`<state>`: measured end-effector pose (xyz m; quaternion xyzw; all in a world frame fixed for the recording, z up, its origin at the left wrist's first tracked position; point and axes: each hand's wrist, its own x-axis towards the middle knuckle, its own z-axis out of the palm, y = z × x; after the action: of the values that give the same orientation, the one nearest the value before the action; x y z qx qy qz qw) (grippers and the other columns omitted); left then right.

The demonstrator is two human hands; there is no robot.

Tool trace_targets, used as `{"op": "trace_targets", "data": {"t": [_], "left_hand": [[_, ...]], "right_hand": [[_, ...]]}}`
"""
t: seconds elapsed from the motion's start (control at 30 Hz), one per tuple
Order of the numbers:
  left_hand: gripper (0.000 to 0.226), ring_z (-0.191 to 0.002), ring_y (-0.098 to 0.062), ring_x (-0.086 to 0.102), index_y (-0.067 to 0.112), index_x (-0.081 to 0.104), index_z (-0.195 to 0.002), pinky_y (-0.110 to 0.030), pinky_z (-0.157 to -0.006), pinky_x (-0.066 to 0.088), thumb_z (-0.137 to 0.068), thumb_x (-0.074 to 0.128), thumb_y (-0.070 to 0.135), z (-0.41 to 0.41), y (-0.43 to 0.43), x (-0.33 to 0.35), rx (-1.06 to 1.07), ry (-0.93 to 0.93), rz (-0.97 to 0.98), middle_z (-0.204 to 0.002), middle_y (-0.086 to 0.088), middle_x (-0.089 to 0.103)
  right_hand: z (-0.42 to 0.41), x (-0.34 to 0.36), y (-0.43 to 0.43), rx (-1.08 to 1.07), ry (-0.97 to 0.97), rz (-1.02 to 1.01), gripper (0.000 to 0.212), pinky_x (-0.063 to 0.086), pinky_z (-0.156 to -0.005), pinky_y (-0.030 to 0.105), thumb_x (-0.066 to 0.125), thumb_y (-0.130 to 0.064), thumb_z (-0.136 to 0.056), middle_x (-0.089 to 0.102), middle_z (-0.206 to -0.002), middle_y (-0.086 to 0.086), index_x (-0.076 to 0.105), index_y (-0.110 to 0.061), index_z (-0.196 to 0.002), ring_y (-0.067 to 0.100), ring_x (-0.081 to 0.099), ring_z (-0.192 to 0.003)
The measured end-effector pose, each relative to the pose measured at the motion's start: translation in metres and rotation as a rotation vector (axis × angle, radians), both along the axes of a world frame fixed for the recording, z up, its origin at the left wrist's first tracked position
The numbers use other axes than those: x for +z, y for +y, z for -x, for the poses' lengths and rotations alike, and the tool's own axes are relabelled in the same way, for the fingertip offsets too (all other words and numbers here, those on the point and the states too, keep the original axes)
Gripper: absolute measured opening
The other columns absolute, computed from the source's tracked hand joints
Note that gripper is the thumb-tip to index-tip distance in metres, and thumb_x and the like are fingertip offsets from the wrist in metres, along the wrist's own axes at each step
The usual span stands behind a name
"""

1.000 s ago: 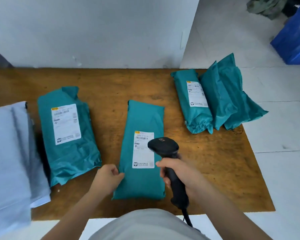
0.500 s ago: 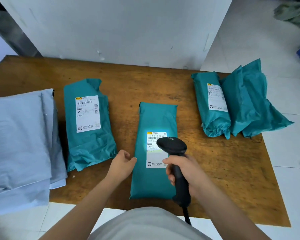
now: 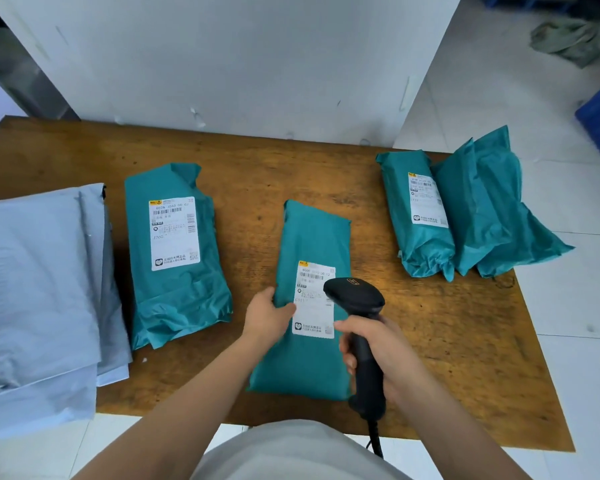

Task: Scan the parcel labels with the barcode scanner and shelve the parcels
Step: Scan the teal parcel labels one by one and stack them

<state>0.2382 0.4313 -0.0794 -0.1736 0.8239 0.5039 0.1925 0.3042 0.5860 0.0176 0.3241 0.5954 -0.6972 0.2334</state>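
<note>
Teal plastic film wraps every parcel on the wooden worktop [image 3: 257, 174].

Head view: the middle parcel [image 3: 312, 233] lies flat, label [image 3: 312, 317] up, with its near end close to the worktop's near edge. The left hand [image 3: 265, 317] has a grip on the parcel's left edge, thumb on top beside the label. The right hand [image 3: 385, 351] has its grip closed fully round the handle of the scanner [image 3: 355, 296], whose head hangs over the label's right side.

Likely faults:
- The scanner head hides part of the label, so a read could miss the barcode at the label's far end.
- The slick film may slide under the left hand toward the near edge.
- The cable [image 3: 374, 438] drops over that edge and could catch when the scanner is swung.
- The right pile [image 3: 465, 216] of parcels overhangs the worktop's right edge above the floor [image 3: 568, 341]; a knock would probably tip it off.

Open room: bare wood between the middle parcel and the right pile is wide. The gap to the left parcel [image 3: 174, 299] is narrower, with grey bags [image 3: 32, 289] beyond it. A wall [image 3: 239, 64] closes the far edge. No shelf is in view.
</note>
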Motion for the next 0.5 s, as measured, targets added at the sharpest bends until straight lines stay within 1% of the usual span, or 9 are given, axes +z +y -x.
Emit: {"op": "trace_targets", "data": {"t": [0.07, 0.1, 0.13, 0.2, 0.3, 0.37, 0.4, 0.43, 0.5], "left_hand": [[0.008, -0.077, -0.015, 0.059, 0.010, 0.057, -0.092, -0.020, -0.065, 0.042, -0.084, 0.059, 0.008, 0.003, 0.003, 0.025, -0.020, 0.223, 0.026, -0.085, 0.003, 0.065], [0.008, -0.075, -0.011, 0.057, 0.011, 0.053, -0.091, -0.017, -0.062, 0.040, -0.085, 0.058, 0.008, 0.005, -0.001, 0.039, -0.031, 0.313, 0.022, -0.081, 0.007, 0.060], [0.011, -0.075, -0.009, 0.056, 0.014, 0.050, -0.091, -0.014, -0.061, 0.039, -0.087, 0.058, 0.007, 0.008, -0.009, 0.051, -0.033, 0.376, 0.006, -0.081, 0.009, 0.059], [0.018, -0.079, -0.012, 0.059, 0.018, 0.049, -0.092, -0.018, -0.067, 0.045, -0.087, 0.059, 0.005, 0.017, -0.037, 0.073, 0.037, 0.446, -0.065, -0.086, 0.007, 0.062], [0.030, -0.081, -0.017, 0.064, 0.030, 0.052, -0.091, -0.032, -0.077, 0.052, -0.087, 0.061, 0.002, 0.032, -0.099, 0.101, 0.255, 0.436, -0.190, -0.091, 0.004, 0.067], [0.026, -0.089, -0.024, 0.064, 0.022, 0.058, -0.104, -0.038, -0.086, 0.051, -0.087, 0.062, 0.002, 0.041, -0.141, 0.107, 0.375, 0.415, -0.194, -0.103, -0.004, 0.068], [0.028, -0.093, -0.025, 0.063, 0.015, 0.058, -0.113, -0.039, -0.088, 0.051, -0.088, 0.062, 0.003, 0.046, -0.162, 0.104, 0.405, 0.361, -0.163, -0.109, -0.006, 0.066], [0.032, -0.096, -0.026, 0.062, 0.010, 0.057, -0.119, -0.040, -0.090, 0.050, -0.088, 0.063, 0.005, 0.050, -0.178, 0.099, 0.386, 0.290, -0.113, -0.113, -0.008, 0.065], [0.049, -0.106, -0.029, 0.059, 0.006, 0.050, -0.129, -0.043, -0.096, 0.047, -0.084, 0.067, 0.016, 0.057, -0.200, 0.083, 0.245, 0.126, 0.119, -0.123, -0.008, 0.060]], "right_hand": [[0.000, 0.000, 0.001, -0.019, 0.012, 0.009, 0.015, 0.037, -0.042, 0.024, 0.067, -0.009, -0.081, 0.055, -0.051, 0.009, 0.055, -0.002, -0.073, 0.017, 0.043, -0.037], [-0.001, 0.000, 0.002, -0.028, 0.015, 0.010, 0.015, 0.037, -0.042, 0.024, 0.066, -0.008, -0.081, 0.055, -0.053, 0.010, 0.055, -0.003, -0.073, 0.017, 0.043, -0.038], [0.000, 0.000, 0.001, -0.036, 0.017, 0.011, 0.015, 0.038, -0.042, 0.024, 0.066, -0.008, -0.082, 0.055, -0.054, 0.010, 0.055, -0.002, -0.074, 0.017, 0.043, -0.038], [0.001, 0.000, 0.000, -0.038, 0.020, 0.012, 0.015, 0.038, -0.041, 0.025, 0.066, -0.008, -0.081, 0.054, -0.054, 0.011, 0.054, -0.002, -0.074, 0.018, 0.043, -0.039], [0.003, -0.001, -0.003, 0.006, 0.004, 0.005, 0.019, 0.038, -0.041, 0.024, 0.067, -0.010, -0.081, 0.053, -0.049, 0.009, 0.055, -0.002, -0.069, 0.017, 0.043, -0.037], [0.005, -0.001, -0.008, 0.041, -0.002, 0.005, 0.021, 0.037, -0.040, 0.022, 0.067, -0.010, -0.081, 0.052, -0.047, 0.008, 0.055, -0.001, -0.067, 0.016, 0.043, -0.036], [0.006, 0.000, -0.010, 0.052, -0.005, 0.004, 0.020, 0.037, -0.039, 0.022, 0.068, -0.010, -0.081, 0.053, -0.047, 0.008, 0.055, 0.000, -0.068, 0.016, 0.043, -0.036], [0.007, -0.001, -0.013, 0.061, -0.009, 0.002, 0.019, 0.038, -0.039, 0.022, 0.068, -0.010, -0.081, 0.054, -0.048, 0.008, 0.056, 0.000, -0.070, 0.015, 0.044, -0.036], [0.009, -0.001, -0.019, 0.079, -0.014, -0.003, 0.017, 0.038, -0.039, 0.022, 0.068, -0.009, -0.081, 0.055, -0.050, 0.008, 0.056, 0.000, -0.073, 0.015, 0.044, -0.037]]}}
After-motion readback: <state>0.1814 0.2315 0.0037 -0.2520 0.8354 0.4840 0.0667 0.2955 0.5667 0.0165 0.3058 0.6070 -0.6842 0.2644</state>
